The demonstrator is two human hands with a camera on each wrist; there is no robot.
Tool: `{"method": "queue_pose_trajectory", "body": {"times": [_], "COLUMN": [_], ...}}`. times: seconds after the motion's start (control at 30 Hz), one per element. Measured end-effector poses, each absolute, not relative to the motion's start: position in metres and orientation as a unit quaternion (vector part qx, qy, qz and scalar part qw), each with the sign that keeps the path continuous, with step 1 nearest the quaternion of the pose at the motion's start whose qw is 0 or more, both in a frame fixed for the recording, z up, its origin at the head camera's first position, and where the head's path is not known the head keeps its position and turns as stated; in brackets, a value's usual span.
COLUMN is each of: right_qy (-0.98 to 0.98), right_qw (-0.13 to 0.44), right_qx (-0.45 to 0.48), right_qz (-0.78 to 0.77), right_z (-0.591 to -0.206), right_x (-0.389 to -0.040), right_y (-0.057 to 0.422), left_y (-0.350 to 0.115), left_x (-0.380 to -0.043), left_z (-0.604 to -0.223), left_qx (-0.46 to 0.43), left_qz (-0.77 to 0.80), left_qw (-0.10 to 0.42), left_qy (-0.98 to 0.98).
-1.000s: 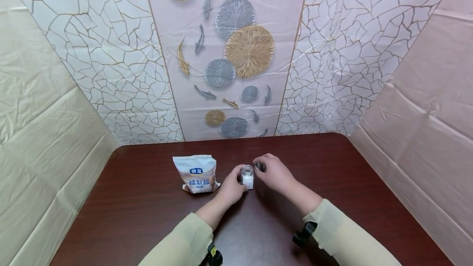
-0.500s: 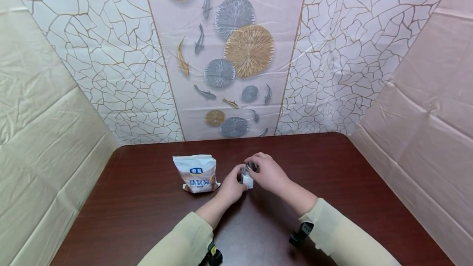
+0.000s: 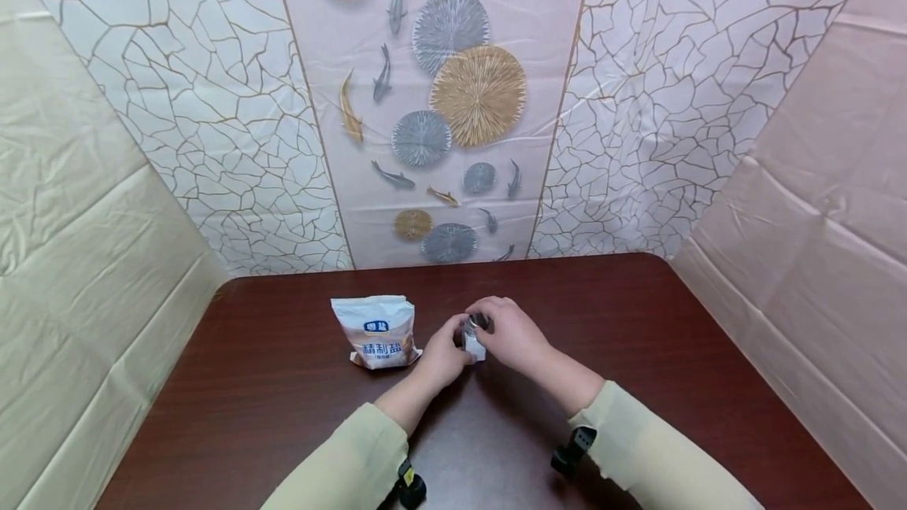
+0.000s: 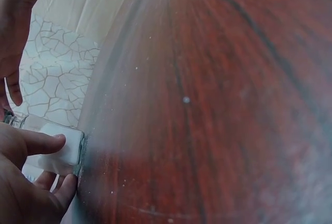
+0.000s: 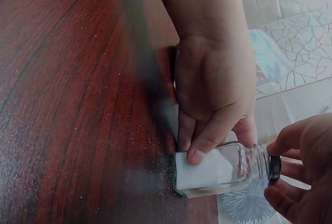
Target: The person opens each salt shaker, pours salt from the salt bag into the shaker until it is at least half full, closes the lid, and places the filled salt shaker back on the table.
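Observation:
A small glass jar stands upright on the table, partly filled with white grains. My left hand grips its body from the left, thumb along the glass. At the mouth, my right hand pinches a dark metal lid between thumb and fingers; the lid sits on the threaded neck in the right wrist view. The left wrist view shows the jar's base against the tabletop and the left thumb across its side. Part of the lid is hidden by the right fingers in the head view.
Left of the hands stands a white salt bag with blue lettering. Fine white specks dot the dark red wooden table in the wrist views. Patterned cloth hangs behind the table, plain beige cloth at both sides.
My right hand has moved left with the lid, from beside the jar to over its mouth, then slightly down onto the neck. The left hand has kept its grip on the jar.

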State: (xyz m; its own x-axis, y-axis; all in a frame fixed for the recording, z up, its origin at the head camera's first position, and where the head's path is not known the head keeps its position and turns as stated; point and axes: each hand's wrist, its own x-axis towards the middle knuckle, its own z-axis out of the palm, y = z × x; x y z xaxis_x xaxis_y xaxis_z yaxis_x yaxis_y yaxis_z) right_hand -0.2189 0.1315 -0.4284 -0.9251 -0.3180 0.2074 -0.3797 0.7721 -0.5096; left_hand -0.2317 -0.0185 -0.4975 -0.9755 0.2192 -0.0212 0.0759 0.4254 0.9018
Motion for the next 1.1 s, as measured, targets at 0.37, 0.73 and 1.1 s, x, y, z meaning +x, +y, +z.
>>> {"method": "queue_pose_trajectory", "body": {"times": [0.37, 0.73, 1.1], "right_qy": [-0.943, -0.945, -0.948], "right_qw": [0.053, 0.043, 0.043], "right_qx": [0.201, 0.217, 0.209], "right_qz": [0.258, 0.240, 0.235], "right_z": [-0.431, -0.432, -0.430], "right_x": [-0.219, -0.219, -0.220], "right_y": [0.129, 0.129, 0.129], "left_y": [-0.021, -0.021, -0.022], "left_x": [-0.232, -0.238, -0.243], "left_z": [-0.499, -0.497, -0.492], "left_qx": [0.095, 0.096, 0.095], "left_qz": [0.509, 0.475, 0.465], "left_qw": [0.066, 0.074, 0.090], "left_qy": [0.853, 0.872, 0.875]}}
